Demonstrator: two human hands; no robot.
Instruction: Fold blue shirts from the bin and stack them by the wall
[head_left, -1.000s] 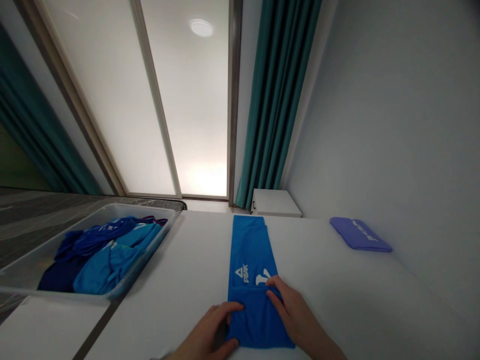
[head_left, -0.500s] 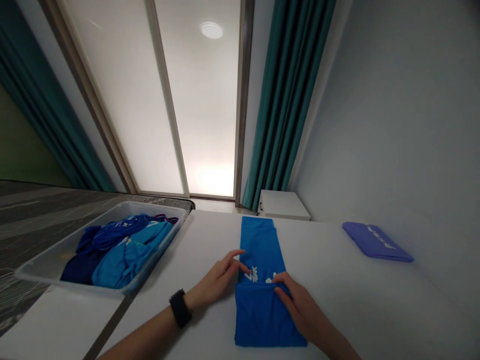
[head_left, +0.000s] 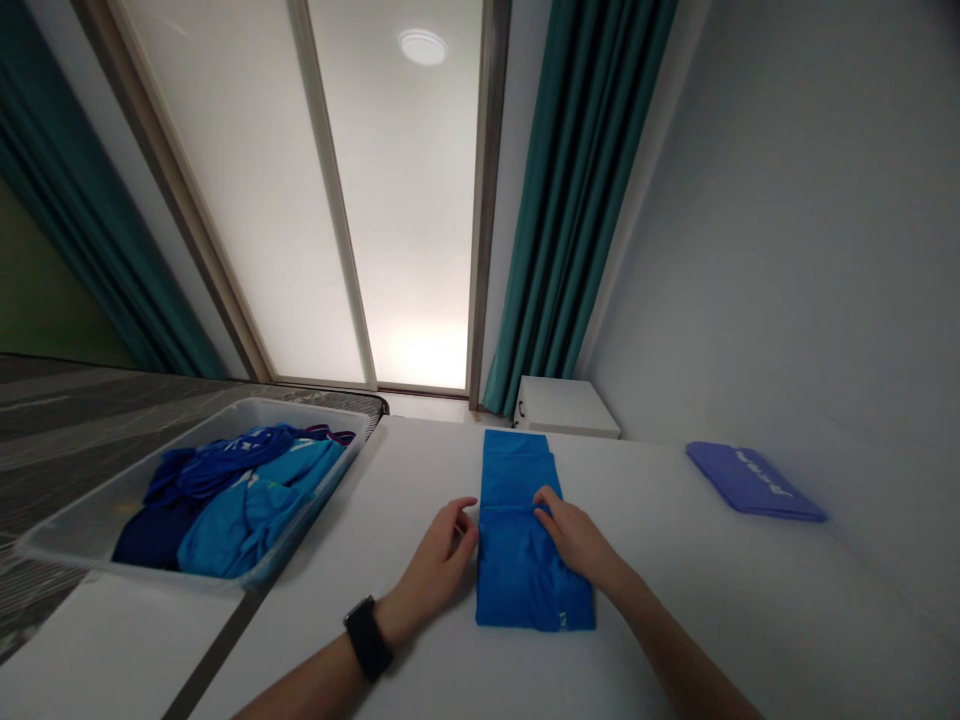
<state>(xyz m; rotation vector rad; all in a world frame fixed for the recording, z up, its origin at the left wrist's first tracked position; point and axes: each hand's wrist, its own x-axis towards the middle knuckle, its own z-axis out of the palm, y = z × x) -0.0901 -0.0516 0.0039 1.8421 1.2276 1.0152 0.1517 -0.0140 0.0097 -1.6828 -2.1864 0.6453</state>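
Observation:
A blue shirt (head_left: 517, 580), folded into a long strip, lies on the white table with its near part doubled over toward the far end. My right hand (head_left: 574, 535) is closed in a pinch on the upper folded edge, at its right side. Beside the left edge of the cloth is my left hand (head_left: 442, 550), its fingers bent and apart with nothing between them. A small white print shows by the near right corner of the shirt. A black watch (head_left: 367, 638) is on my left wrist.
At left stands a clear plastic bin (head_left: 71, 555) with crumpled blue and navy clothes (head_left: 255, 500). A folded purple-blue garment (head_left: 754, 483) with white lettering lies at the right, near the wall. A small white cabinet (head_left: 568, 405) stands beyond the far table edge.
The near part of the shirt has been turned over away from me, covering the white lettering and making the strip shorter. My right hand has moved farther out; my left has drawn back slightly leftward.

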